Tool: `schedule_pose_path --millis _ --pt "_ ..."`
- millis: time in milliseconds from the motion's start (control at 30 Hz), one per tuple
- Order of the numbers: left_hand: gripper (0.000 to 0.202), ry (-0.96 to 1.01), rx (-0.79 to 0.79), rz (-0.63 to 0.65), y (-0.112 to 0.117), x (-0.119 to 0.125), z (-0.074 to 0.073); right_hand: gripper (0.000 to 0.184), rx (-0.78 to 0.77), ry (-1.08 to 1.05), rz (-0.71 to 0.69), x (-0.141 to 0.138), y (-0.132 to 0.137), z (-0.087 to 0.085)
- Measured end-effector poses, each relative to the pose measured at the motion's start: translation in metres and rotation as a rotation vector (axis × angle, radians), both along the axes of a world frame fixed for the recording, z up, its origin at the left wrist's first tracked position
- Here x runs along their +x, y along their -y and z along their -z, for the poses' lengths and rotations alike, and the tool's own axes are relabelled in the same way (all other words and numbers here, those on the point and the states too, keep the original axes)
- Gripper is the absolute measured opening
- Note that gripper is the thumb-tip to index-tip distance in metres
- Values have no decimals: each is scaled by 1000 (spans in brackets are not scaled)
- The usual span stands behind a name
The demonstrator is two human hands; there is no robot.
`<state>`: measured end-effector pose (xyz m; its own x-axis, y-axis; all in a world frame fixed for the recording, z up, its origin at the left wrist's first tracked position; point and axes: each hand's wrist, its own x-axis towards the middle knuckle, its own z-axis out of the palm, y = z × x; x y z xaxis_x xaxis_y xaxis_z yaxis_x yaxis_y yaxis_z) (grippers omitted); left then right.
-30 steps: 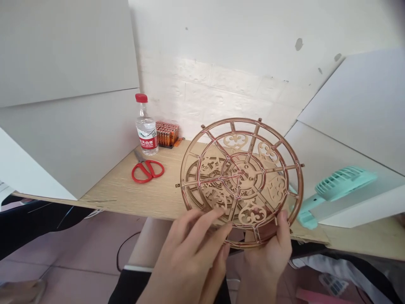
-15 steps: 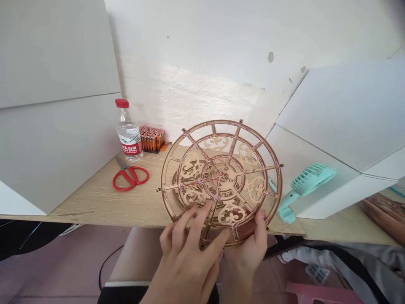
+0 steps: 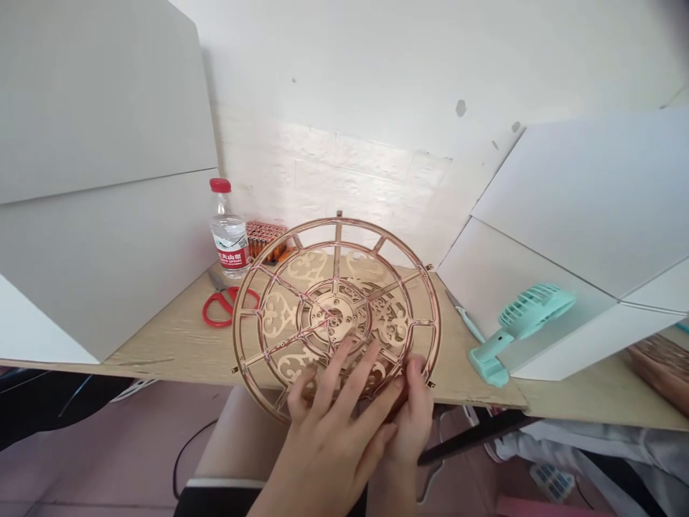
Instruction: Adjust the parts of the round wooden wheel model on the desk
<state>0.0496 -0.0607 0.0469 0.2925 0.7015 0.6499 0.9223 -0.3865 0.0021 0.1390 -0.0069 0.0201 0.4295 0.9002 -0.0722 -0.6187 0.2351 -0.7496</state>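
We see our two bare hands at the front. Our left hand [image 3: 328, 452] is open wide, with its fingers [image 3: 349, 366] spread out and lying flat on the wooden wheel [image 3: 334, 316]. Our right hand [image 3: 406, 424] is closed more, and it has hold of the bottom of the wheel, with the thumb on top near the rim. We cannot see the other fingers of that hand, because they are behind the wheel.

The wheel is big and round, with thin spokes, curly shapes and brown-red edges. We hold it up in front of us and a little tilted, with its low part past the front edge of the table [image 3: 172, 345]. The table is made of pale wood.

Behind the wheel, a water bottle [image 3: 230, 237] with a red cap stands next to a box of batteries [image 3: 265, 238]. Red scissors [image 3: 223, 309] lie just in front of the bottle. A small green fan [image 3: 530, 312] sits on the right. White boards [image 3: 97, 179] stand by a white wall [image 3: 349, 108], and there is a pink floor [image 3: 108, 424] below us.
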Motion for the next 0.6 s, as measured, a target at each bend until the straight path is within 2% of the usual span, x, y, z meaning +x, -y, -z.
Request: schedule_pose_path --millis 100,233,300,433,533,600 --pt "43 22 -8 -16 -2 1 -2 28 -77 -108 -30 -1 0 4" --pt "40 26 -55 -24 -3 0 -6 18 -68 -161 -35 -2 -3 9" --pt "39 36 -73 -39 -2 -1 -8 17 -51 -174 -35 -2 -4 9" --pt "38 63 -86 -60 -3 -1 -11 21 -41 -206 -126 1 -5 11" --pt "38 78 -101 -76 -4 -2 -13 18 -39 -170 -188 6 -5 18" --pt "38 90 -118 -96 -5 -3 -16 17 23 -45 -215 9 -6 24"
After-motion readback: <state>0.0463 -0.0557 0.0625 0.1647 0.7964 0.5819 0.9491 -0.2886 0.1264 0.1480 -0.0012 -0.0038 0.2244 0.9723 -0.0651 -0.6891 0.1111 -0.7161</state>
